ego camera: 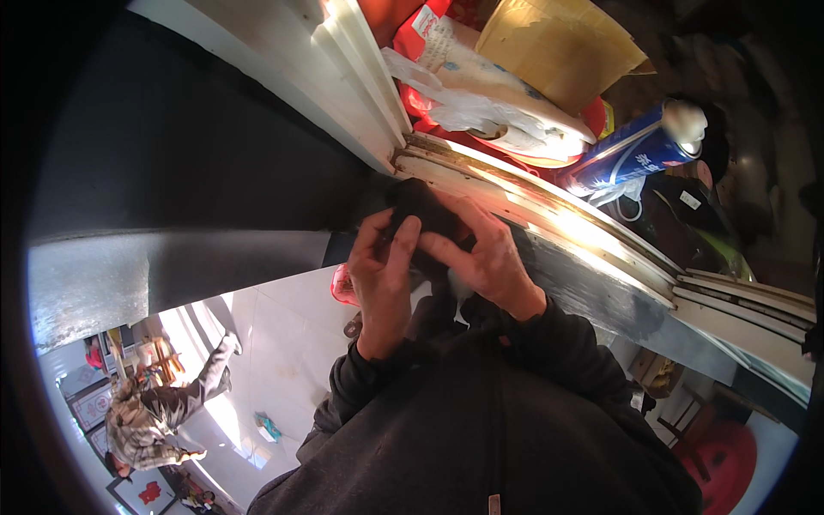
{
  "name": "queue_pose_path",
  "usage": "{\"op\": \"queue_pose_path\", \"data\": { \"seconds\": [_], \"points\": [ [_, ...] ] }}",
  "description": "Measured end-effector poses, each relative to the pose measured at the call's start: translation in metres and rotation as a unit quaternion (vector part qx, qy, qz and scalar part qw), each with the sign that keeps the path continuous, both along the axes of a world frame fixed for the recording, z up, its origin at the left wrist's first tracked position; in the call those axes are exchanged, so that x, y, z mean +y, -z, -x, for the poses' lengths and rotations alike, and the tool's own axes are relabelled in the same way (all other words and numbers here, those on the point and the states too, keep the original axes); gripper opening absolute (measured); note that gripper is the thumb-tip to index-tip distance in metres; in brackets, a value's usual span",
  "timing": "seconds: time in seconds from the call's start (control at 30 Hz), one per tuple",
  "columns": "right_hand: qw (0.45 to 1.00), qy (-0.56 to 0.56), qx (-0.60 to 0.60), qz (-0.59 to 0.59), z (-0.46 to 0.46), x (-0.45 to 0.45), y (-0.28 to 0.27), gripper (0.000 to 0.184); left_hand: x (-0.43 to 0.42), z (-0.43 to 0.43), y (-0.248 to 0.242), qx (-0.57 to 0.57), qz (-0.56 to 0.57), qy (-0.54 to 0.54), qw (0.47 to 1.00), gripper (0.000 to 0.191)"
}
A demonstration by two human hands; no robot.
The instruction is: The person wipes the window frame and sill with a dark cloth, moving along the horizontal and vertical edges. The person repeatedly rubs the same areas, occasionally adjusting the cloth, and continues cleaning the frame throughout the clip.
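Observation:
Both my hands grip one dark, soft-looking item (421, 206), probably cloth, in front of my chest beside a window frame. My left hand (384, 283) holds its left side, with the thumb pressed on its face. From the right, my right hand (486, 257) holds it with thumb and fingers, the two thumbs close together. A reddish patch shows near the right fingers; whether it is part of the item I cannot tell. The lower part of the item merges with my dark jacket (444, 425). Just beyond the hands runs the sunlit window track (547, 209).
Past the track lie a blue spray can (631, 154), a cardboard box (560, 51), a clear plastic bag (476, 109) and a red-and-white package (428, 32). A dark panel (193, 129) borders the left. Another person (148, 418) in a plaid top stands at lower left.

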State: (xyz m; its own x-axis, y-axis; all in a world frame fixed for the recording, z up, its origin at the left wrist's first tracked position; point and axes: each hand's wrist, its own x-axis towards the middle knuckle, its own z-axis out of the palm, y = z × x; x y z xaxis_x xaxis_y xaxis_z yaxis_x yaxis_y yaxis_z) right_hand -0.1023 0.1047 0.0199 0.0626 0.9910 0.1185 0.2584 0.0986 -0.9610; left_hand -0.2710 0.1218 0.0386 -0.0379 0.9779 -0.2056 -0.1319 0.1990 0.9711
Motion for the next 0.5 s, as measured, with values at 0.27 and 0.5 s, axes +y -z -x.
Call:
{"op": "queue_pose_path", "data": {
  "seconds": [0.27, 0.5],
  "points": [
    [0.977, 0.198, -0.075, -0.011, -0.028, 0.007, -0.003, 0.033, 0.008, -0.023, 0.012, 0.024, -0.033, 0.064, 0.997, 0.030],
    [0.914, 0.142, -0.346, -0.156, -0.007, 0.068, 0.040, 0.038, 0.009, 0.007, 0.016, 0.025, 0.011, 0.078, 0.997, 0.025]
  ]
}}
